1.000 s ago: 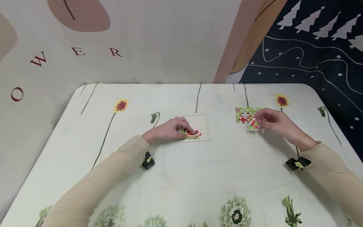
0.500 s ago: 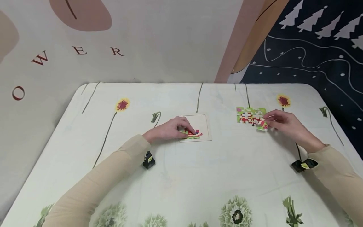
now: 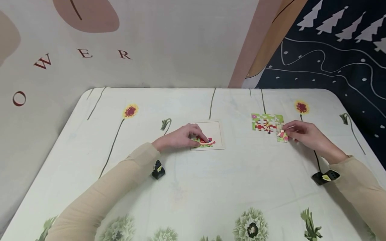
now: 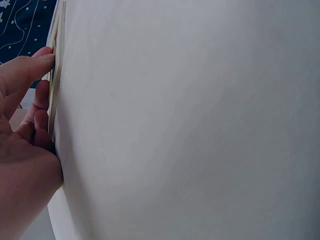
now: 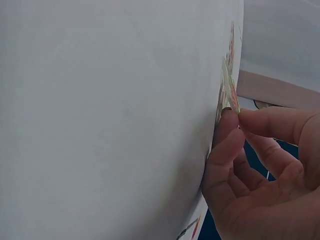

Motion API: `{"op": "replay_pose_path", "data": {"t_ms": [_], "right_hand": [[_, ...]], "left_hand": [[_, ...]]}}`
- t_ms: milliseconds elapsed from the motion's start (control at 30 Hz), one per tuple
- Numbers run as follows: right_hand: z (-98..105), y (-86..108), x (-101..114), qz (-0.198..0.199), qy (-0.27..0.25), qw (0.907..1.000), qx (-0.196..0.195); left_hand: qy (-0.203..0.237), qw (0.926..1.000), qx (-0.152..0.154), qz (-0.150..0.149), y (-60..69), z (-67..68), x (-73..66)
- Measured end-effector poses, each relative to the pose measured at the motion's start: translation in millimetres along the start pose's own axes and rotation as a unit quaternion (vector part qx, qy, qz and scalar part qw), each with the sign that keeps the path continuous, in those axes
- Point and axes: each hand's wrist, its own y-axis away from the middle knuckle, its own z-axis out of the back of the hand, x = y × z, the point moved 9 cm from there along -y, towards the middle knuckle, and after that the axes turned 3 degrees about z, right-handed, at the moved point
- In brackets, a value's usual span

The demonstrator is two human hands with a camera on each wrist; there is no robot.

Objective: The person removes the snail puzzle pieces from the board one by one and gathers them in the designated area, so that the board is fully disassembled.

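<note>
My left hand [image 3: 182, 136] rests on a shallow puzzle board [image 3: 221, 134] in the middle of the table, in the head view. Its thumb and a finger touch colourful jigsaw pieces [image 3: 208, 144] in the board's lower left part, partly covering them. To the right, my right hand [image 3: 303, 132] pinches a green, red and white jigsaw piece [image 3: 282, 137] between thumb and fingers. In the right wrist view this piece [image 5: 229, 87] stands tilted off the table. Just behind it lies a group of jigsaw pieces [image 3: 265, 122], green with red pictures, placed close together.
A white cloth [image 3: 193, 187] printed with flowers covers the table. Behind it hangs a pale backdrop [image 3: 169, 50] with letters, and a dark one [image 3: 319, 67] with trees fills the right. A black camera [image 3: 325, 176] sits on the right wrist.
My right hand has moved to the right with the jigsaw piece, away from the front of the group, and the piece has turned upright. My left hand stays in place on the board.
</note>
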Motion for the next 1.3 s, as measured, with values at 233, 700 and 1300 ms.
{"op": "replay_pose_path", "data": {"t_ms": [233, 700, 1300], "right_hand": [[0, 1.0, -2, -0.012, 0.02, 0.9997, 0.009], [0, 1.2, -4, -0.037, 0.036, 0.9985, 0.018], [-19, -3.8, 31, 0.012, -0.014, 0.9995, 0.027]], "left_hand": [[0.006, 1.0, 0.001, -0.001, -0.5, -1.3, -1.1], [-0.001, 1.0, -0.001, -0.001, -0.9, -2.2, -0.4], [-0.043, 0.9985, -0.035, -0.005, 7.1, 1.5, -8.9]]}}
